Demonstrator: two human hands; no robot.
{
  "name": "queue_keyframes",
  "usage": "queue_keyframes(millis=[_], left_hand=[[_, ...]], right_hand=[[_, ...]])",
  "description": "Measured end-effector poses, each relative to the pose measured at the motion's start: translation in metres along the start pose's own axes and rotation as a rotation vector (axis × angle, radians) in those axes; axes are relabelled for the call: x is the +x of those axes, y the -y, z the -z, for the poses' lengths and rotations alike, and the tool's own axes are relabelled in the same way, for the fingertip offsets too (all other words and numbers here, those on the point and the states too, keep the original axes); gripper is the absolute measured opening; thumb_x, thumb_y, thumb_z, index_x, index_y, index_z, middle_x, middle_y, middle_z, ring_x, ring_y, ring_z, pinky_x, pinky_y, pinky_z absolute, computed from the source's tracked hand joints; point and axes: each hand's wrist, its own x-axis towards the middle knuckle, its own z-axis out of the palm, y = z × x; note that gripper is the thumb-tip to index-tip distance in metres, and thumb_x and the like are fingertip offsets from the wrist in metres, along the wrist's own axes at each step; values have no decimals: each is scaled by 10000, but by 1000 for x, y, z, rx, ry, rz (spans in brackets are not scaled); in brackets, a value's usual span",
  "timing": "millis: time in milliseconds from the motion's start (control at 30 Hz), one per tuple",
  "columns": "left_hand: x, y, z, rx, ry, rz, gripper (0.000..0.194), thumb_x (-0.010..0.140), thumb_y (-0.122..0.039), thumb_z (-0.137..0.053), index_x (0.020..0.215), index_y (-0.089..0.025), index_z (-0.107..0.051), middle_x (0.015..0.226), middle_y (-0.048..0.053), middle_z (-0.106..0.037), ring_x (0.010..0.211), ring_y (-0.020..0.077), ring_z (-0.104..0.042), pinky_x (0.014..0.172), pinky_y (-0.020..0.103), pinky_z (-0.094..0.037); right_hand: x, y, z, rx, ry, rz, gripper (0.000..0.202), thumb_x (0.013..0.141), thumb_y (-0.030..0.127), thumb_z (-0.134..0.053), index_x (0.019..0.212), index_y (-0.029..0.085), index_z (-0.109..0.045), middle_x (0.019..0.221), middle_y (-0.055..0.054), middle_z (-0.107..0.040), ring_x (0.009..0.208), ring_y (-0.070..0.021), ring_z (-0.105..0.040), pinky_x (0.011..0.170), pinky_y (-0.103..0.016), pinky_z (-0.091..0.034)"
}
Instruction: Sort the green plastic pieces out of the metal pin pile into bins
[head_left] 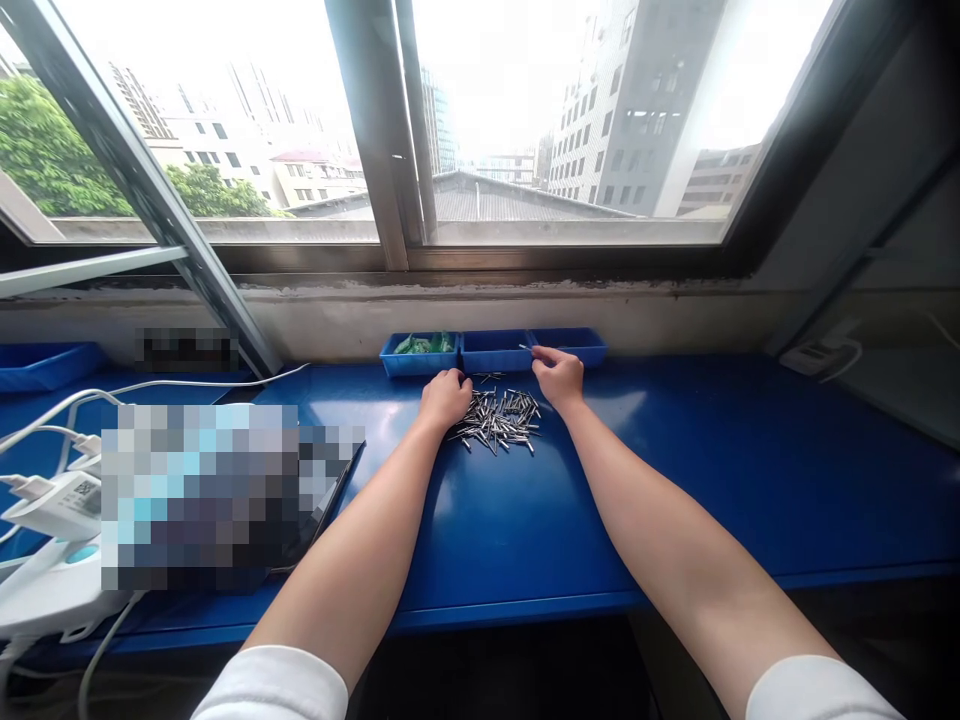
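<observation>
A pile of small metal pins [495, 420], each thin with a thicker silvery end, lies on the blue table. My left hand [445, 398] is at the pile's left edge, its fingers curled together; what they hold, if anything, is hidden. My right hand [559, 376] is raised at the front of the bins, right of the pile, pinching a metal pin [523, 347] that points left over the middle blue bin [491, 352]. Beside it are a left blue bin [409, 366] with green items [421, 345] and a right blue bin [589, 345].
The blue table [720, 470] runs along a window wall. At left lie a power strip [45, 590] with plugged chargers and white cables, a blurred-out object [202, 490], and another blue tray [49, 368]. A metal shelf post [217, 300] stands behind them.
</observation>
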Motion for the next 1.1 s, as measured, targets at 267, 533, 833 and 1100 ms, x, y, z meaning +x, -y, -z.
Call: queue_keyframes(millis=[267,533,833,1100], left_hand=[[0,3,-1,19,-1,-9,378,864,-391,-393,1082,-161,-599,1130,141,-613,1053,273,-565,889,356,-424],[-1,2,0,44,27,6,400,870,-393,-383,1121,-156,-584,1147,124,-605,1058,267,-552,896,346,-414],[-3,1,0,79,35,-14,413,867,-404,-391,1131,-150,-582,1152,129,-600,1067,275,-548,899,351,-414],[-1,4,-2,74,36,-23,438,869,-429,-380,1145,-152,-578,1160,131,-596,1069,281,-547,894,363,-418]], right_hand=[[0,-9,-2,109,26,-142,261,643,182,-553,828,194,-737,803,-13,-724,840,-198,-676,854,-315,-524],[-1,-8,-2,151,3,-148,302,638,181,-547,874,194,-736,850,-7,-725,867,-188,-674,867,-304,-524],[1,-5,0,100,-88,-126,314,648,205,-564,911,180,-733,866,-20,-723,824,-189,-667,862,-307,-517],[2,-8,3,-71,-118,-140,596,652,190,-542,1246,148,-574,1155,-74,-638,1067,-247,-562,960,-375,-445]])
